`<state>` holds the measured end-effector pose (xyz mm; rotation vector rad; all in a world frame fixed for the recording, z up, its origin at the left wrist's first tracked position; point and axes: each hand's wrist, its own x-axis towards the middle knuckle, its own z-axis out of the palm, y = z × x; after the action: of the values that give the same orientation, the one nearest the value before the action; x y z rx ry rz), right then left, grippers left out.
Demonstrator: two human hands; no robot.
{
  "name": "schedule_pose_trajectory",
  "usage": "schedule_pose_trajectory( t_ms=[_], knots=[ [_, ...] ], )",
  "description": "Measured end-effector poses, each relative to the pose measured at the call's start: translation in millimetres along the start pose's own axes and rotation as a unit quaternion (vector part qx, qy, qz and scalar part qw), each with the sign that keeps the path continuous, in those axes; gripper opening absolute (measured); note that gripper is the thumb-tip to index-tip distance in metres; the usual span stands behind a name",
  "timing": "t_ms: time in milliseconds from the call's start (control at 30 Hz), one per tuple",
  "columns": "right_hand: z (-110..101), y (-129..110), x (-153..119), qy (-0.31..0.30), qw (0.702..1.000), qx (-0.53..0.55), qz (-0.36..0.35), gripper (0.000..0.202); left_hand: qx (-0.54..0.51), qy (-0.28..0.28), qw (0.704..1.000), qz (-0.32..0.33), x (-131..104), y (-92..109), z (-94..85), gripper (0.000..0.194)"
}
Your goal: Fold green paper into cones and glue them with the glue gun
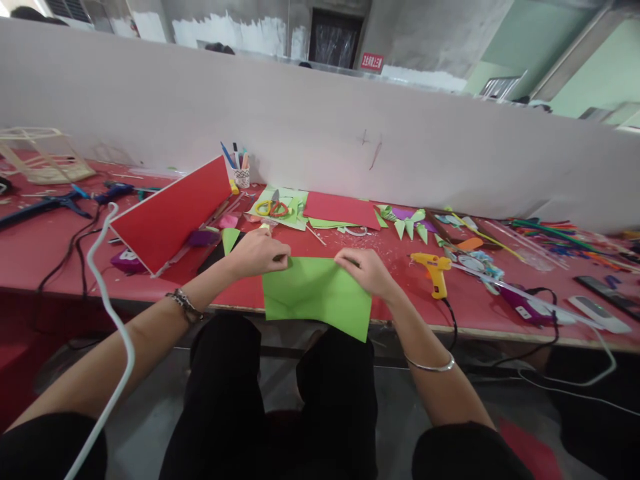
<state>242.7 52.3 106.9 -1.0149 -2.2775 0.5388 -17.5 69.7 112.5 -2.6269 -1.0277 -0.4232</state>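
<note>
A sheet of bright green paper (pixel 317 293) hangs over the front edge of the red table, between my two hands. My left hand (pixel 261 253) pinches its upper left corner, fingers closed. At the upper right, my right hand (pixel 365 270) grips the same edge between thumb and fingers. The lower part of the sheet droops above my knees, its bottom right corner lowest. Beyond the paper lie a red sheet (pixel 343 209) on green sheets, scissors with yellow and orange handles (pixel 273 208), and folded green paper leaf shapes (pixel 410 223).
A yellow glue gun (pixel 434 272) lies to the right, its cord hanging off the table. On the left a red board (pixel 173 213) leans at a slant near a pen cup (pixel 241 175). Colourful pipe cleaners (pixel 565 237) lie far right. A white partition (pixel 310 120) stands behind.
</note>
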Motion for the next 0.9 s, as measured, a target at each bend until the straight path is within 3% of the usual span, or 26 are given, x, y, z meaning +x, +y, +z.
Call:
schedule_pose_trajectory(
  t_ms=[133, 233, 300, 433, 500, 633, 767, 900],
  knots=[
    [-11.1, 13.1, -13.4, 0.022, 0.999, -0.007, 0.035, 0.025, -0.028, -0.049, 0.995, -0.087, -17.2, -24.1, 7.3, 0.017],
    [-10.6, 12.4, -13.0, 0.016, 0.999, -0.009, 0.032, 0.026, -0.137, 0.004, 0.974, -0.182, -13.4, -18.7, 5.7, 0.022],
    [-7.7, 8.6, -8.3, -0.005, 1.000, -0.009, 0.015, 0.027, -0.187, 0.009, 0.970, -0.155, -3.4, -3.7, 0.5, 0.025],
    [-3.0, -0.8, 0.7, -0.016, 0.998, -0.055, -0.007, 0.028, -0.150, -0.131, 0.978, -0.063, 13.5, 26.4, -8.0, 0.034],
    [-0.1, -6.7, 3.2, -0.016, 0.991, -0.127, -0.025, 0.024, -0.134, -0.150, 0.978, -0.054, 16.2, 32.7, -7.5, 0.037],
    [12.2, -21.4, 8.9, -0.012, 0.972, -0.219, -0.079, 0.017, -0.158, -0.137, 0.977, -0.044, 17.8, 34.4, -1.9, 0.034],
    [23.3, -27.4, 15.5, 0.001, 0.984, -0.168, -0.056, 0.013, -0.226, -0.119, 0.967, -0.011, 20.1, 34.1, 0.0, 0.034],
    [21.6, -14.5, 13.3, 0.001, 0.993, -0.108, -0.043, 0.013, -0.290, -0.121, 0.949, -0.005, 15.8, 27.9, -2.5, 0.037]
  ],
)
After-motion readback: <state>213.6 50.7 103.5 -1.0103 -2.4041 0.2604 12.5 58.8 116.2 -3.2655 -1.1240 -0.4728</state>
